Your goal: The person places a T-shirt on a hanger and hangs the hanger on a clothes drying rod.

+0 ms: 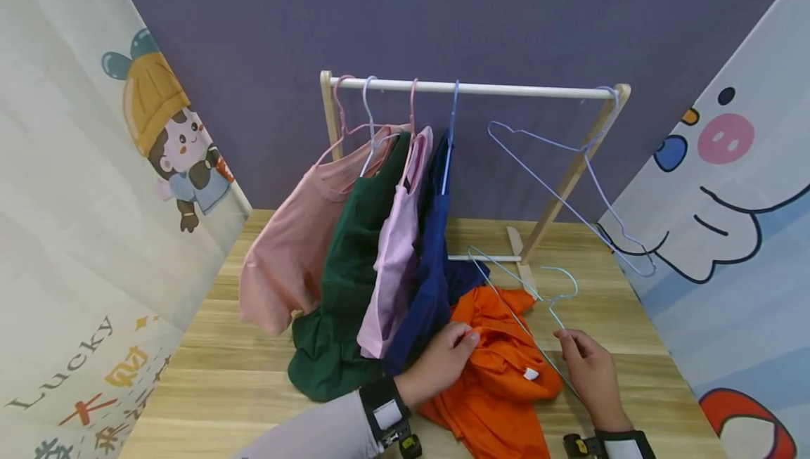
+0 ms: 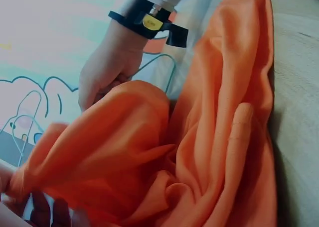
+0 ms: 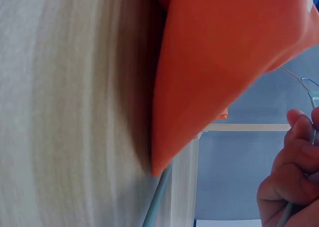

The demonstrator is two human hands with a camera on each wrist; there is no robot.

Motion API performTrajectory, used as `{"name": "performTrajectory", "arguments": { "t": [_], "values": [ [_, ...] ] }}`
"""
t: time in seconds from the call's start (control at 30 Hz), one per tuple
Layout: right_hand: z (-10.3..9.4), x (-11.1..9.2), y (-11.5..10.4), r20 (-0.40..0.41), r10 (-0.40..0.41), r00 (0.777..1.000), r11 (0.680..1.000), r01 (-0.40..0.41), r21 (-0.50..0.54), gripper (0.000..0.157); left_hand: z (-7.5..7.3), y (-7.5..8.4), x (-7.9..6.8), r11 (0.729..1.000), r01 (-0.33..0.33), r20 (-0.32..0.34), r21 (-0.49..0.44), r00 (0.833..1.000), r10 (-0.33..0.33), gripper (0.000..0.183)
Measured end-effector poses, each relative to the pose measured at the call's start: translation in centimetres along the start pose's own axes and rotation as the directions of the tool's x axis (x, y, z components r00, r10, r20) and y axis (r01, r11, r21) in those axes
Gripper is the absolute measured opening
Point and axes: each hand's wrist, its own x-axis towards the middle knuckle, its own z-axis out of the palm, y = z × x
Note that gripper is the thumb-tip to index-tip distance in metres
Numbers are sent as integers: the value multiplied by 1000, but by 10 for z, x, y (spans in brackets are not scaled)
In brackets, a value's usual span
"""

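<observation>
My left hand (image 1: 446,357) pinches a bunched orange garment (image 1: 506,375) lying on the table; a small white tag shows on it. In the left wrist view the orange cloth (image 2: 214,152) rises in folds from the fingers at the lower left. My right hand (image 1: 590,373) grips one arm of a pale green wire hanger (image 1: 555,299), hook turned away from me. The hanger's long bar lies across the orange garment in the head view. In the right wrist view, curled fingers (image 3: 294,172) close round the wire, and the bar comes out beneath the cloth's corner.
A rack with a white rail (image 1: 519,90) stands behind. On it hang a pink top (image 1: 285,255), a green garment (image 1: 344,290), a lilac one (image 1: 395,269) and a navy one (image 1: 430,269). A bare lavender hanger (image 1: 544,174) dangles at the right end. Printed curtains flank the table (image 1: 209,375).
</observation>
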Motion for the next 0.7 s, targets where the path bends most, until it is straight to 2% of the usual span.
{"name": "performTrajectory", "arguments": {
  "t": [0.17,0.23,0.33,0.47,0.6,0.7],
  "values": [
    [-1,0,-1,7,-6,1000,1000,5,12,23,-3,3,2,998,-30,-48,63,998,33,34],
    [-1,0,-2,12,-8,1000,1000,8,5,23,-5,4,4,996,-40,-48,74,998,43,34],
    [-1,0,-3,19,-7,1000,1000,7,-9,24,-10,7,4,998,-45,1,48,999,45,26],
    [-2,0,-3,25,-2,1000,1000,2,-8,25,-18,17,5,995,-69,88,75,994,63,7],
    [-2,0,-3,24,-15,1000,1000,16,-4,24,-27,30,6,978,-99,81,186,993,85,13],
    [-3,1,-4,22,-37,999,999,37,-3,23,-33,40,6,962,-81,39,261,997,74,18]
  ]
}}
